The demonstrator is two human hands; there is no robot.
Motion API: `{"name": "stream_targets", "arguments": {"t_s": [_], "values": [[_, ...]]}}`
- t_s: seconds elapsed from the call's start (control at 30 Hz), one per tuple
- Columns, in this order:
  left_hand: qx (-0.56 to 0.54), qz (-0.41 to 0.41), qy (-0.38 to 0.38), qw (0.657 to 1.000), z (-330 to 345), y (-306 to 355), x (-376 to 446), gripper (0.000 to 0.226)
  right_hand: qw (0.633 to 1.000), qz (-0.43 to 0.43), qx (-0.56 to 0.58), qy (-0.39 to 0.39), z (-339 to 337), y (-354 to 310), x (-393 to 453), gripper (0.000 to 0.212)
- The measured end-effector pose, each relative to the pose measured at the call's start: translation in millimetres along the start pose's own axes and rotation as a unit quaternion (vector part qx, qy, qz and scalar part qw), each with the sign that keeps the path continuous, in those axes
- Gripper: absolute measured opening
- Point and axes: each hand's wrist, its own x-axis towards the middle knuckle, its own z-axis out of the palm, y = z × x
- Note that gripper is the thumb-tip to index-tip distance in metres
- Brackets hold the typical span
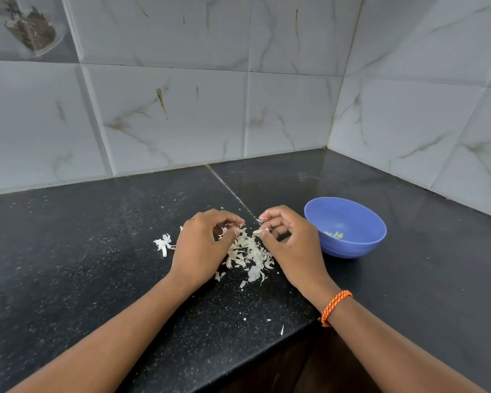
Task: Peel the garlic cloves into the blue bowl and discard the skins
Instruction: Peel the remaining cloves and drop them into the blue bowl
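Black speckled stone countertop (97, 265) carries the whole job, and peeling is the step in hand. Both hands hover close together above a loose heap of pale papery garlic skins (248, 252). The right hand (288, 245) has its fingers curled inward, thumb and fingertips pinching a small pale garlic clove (260, 231) at its tip. The left hand (201, 245) is likewise curled, its thumb and forefinger nipping what looks like a shred of skin, though that scrap is too small to be sure of.

Just to the right of the right hand stands the round blue plastic bowl (352, 245), upright, with a few peeled cloves (335, 234) lying in its bottom. A separate tuft of white skin (163, 243) lies on the counter left of the left hand.

Judging by the pile and the few cloves in the bowl, the work seems partly done. The next move likely calls for stripping the last skin off the held clove, then a short reach right to drop it in the bowl; the skins remain to be gathered and thrown away.

How much skin clings to the clove is hidden by the fingers. No bin shows, and any unpeeled cloves under the hands cannot be made out.
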Motion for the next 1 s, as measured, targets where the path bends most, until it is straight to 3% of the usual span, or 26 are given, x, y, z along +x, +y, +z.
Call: {"name": "stream_targets", "arguments": {"t_s": [0.3,0.43,0.6,0.83,1.0], "values": [[-0.076,-0.003,-0.041,0.996,3.3,5.6,0.4,0.007,0.999,-0.025,0.033,0.01,8.1,-6.5,-1.8,0.022],[-0.078,-0.023,-0.013,0.997,2.2,1.8,1.5,0.008,0.999,-0.041,-0.02,0.01,5.9,-0.6,-2.1,0.01],[-0.075,-0.047,0.018,0.996,-0.5,-1.2,2.0,0.008,0.994,-0.056,-0.093,-0.009,6.3,0.9,-1.2,0.021],[-0.07,-0.048,0.023,0.996,-0.1,-0.7,1.1,0.014,0.997,-0.03,-0.064,-0.023,7.8,-0.3,0.1,0.032],[-0.053,-0.042,0.019,0.998,-0.7,1.3,-0.5,0.014,0.994,-0.055,-0.089,-0.016,7.0,3.3,0.2,0.016]]}}
